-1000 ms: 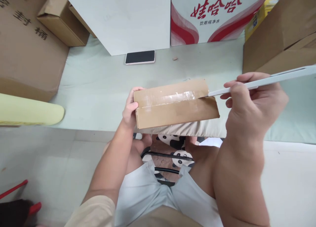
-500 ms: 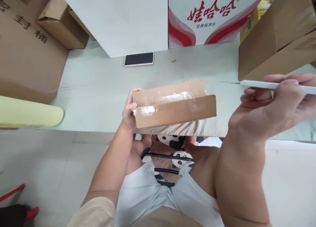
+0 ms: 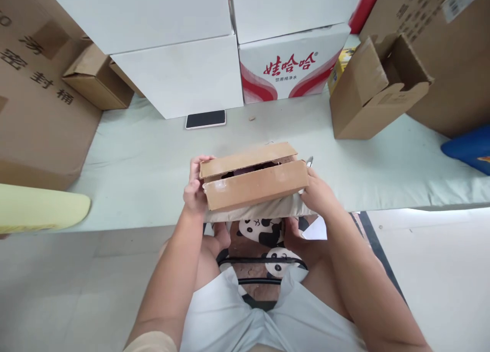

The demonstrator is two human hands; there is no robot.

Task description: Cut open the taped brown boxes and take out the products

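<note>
A small flat cardboard box [image 3: 254, 183] rests at the near edge of the pale green table [image 3: 153, 153]. Its taped top seam is split and the two flaps gape, with something dark showing inside. My left hand [image 3: 194, 188] grips the box's left end, fingers curled over the top flap. My right hand [image 3: 316, 191] is closed round the box's right end. A bit of a grey tool [image 3: 309, 161] shows just past the right corner of the box, beside my right hand; whether the hand holds it is not visible.
A phone [image 3: 205, 119] lies face up behind the box. White cartons [image 3: 179, 76], a red-and-white printed carton [image 3: 291, 68] and brown boxes line the back. An open brown box [image 3: 373, 94] stands at right, a large brown carton [image 3: 34, 101] at left.
My right hand drew the long grey blade out of the tape seam, swung it away right, then came back to the box's right end. The flaps have parted. The view tilted up.
</note>
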